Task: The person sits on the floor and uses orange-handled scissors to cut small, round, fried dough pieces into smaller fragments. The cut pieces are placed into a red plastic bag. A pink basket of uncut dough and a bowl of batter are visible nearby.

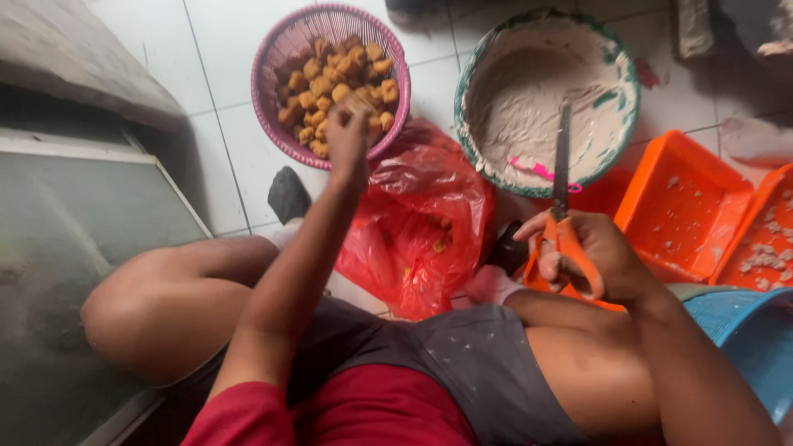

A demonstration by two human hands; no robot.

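Observation:
My left hand (348, 135) reaches out over a pink woven basket (277, 58) full of golden fried tofu puffs (334, 74) and pinches one pale puff (357, 104) between its fingertips. My right hand (588, 258) grips orange-handled scissors (562, 177) with the blades pointing away, over a round green-rimmed basin (629, 91) smeared with pale paste. I am sitting on the floor with my knees spread apart.
A crumpled red plastic bag (421, 215) lies between my legs. Orange plastic trays (686, 206) with white crumbs sit at right, a blue basket (756, 339) below them. A pink spatula (541, 172) rests in the basin. A screened frame (74, 239) lies at left on white floor tiles.

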